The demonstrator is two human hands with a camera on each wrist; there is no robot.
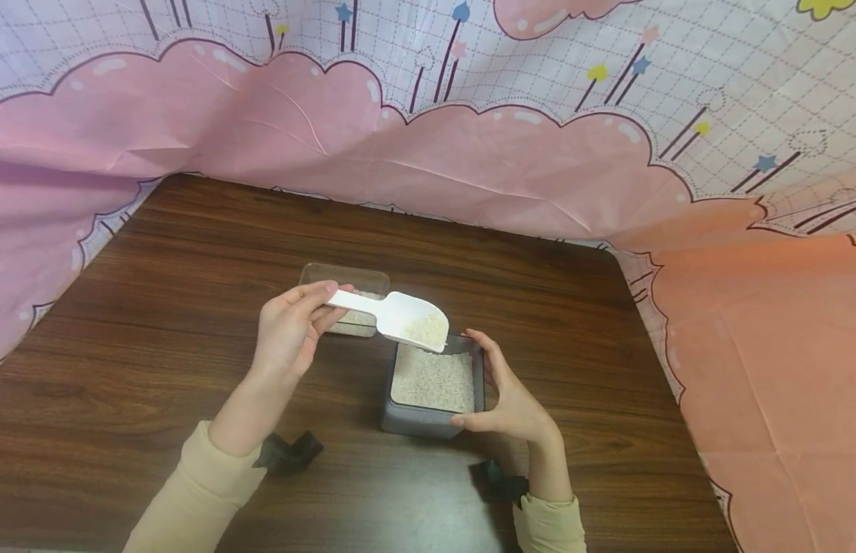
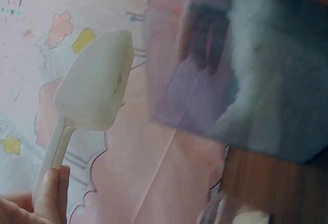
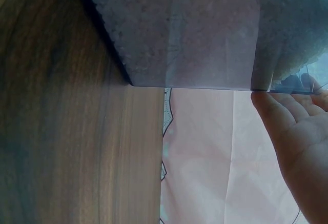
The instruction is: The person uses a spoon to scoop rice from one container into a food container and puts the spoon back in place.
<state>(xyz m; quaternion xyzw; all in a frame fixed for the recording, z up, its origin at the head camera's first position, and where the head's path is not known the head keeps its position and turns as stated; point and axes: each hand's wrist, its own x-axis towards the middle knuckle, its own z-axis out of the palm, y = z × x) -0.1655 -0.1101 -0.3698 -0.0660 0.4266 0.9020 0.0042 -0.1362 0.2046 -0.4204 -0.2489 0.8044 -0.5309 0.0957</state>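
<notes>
My left hand (image 1: 290, 330) pinches the handle of a white plastic scoop (image 1: 393, 311), thumb on top. A small heap of rice (image 1: 426, 330) lies in the scoop's front part. The scoop's tip overlaps the far left rim of a grey see-through container (image 1: 417, 422) in the head view. Rice (image 1: 435, 380) fills much of that container. With thumb at the near side and fingers at the far right corner, my right hand (image 1: 521, 407) holds the container. In the left wrist view, the underside of the scoop (image 2: 95, 83) shows.
Behind the left hand stands a low clear box (image 1: 345, 273) with some rice in it, partly hidden by hand and scoop. Everything rests on a dark wooden table (image 1: 214, 253). A patterned pink curtain (image 1: 435, 177) hangs around the table's far edge and sides.
</notes>
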